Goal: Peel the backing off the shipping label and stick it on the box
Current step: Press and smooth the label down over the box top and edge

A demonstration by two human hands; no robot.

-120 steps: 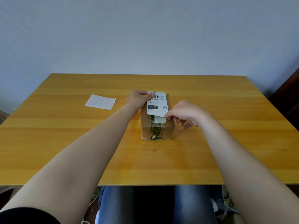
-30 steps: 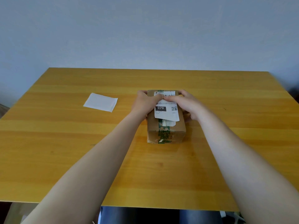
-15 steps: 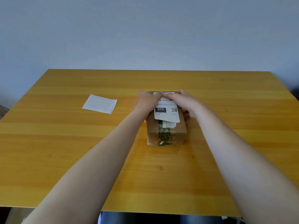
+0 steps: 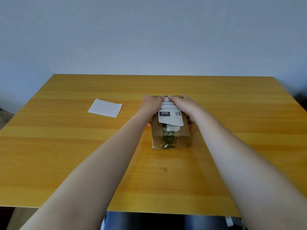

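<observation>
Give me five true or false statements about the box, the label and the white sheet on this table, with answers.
1. The shipping label lies on top of the box. True.
2. The white sheet lies on the box too. False: it lies on the table, to the left of the box and apart from it.
3. The left hand and the right hand both touch the label's far end. True.
4. The box stands open. False: its flaps are shut, with green-printed tape along the seam.
5. The label bears "070" in a black block. True.
</observation>
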